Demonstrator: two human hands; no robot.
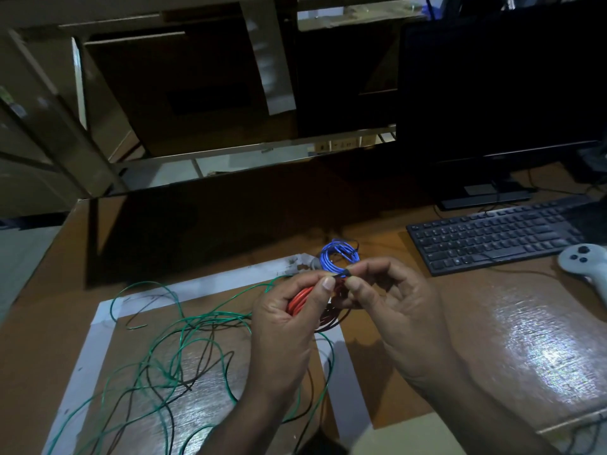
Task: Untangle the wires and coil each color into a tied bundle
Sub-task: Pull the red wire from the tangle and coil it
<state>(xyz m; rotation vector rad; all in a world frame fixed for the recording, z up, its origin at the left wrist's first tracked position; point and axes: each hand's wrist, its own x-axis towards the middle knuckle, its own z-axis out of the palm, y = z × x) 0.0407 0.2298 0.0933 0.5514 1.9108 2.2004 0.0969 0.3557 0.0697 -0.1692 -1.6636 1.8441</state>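
Observation:
My left hand [289,318] grips a coiled red wire bundle [299,302], with its thumb pressed near the top of the coil. My right hand [391,297] pinches a small dark tie [341,275] at the top of that bundle, fingertip to fingertip with the left thumb. A coiled blue wire bundle [336,257] lies on the desk just behind my hands. Loose green wire [184,326] and thin black wire [210,362] sprawl tangled over the desk at the lower left, inside a white taped rectangle [98,339].
A black keyboard [492,238] sits at the right, with a white game controller [588,261] beside it and a dark monitor [499,93] behind. A dark panel [197,231] stands along the back of the wooden desk [525,339].

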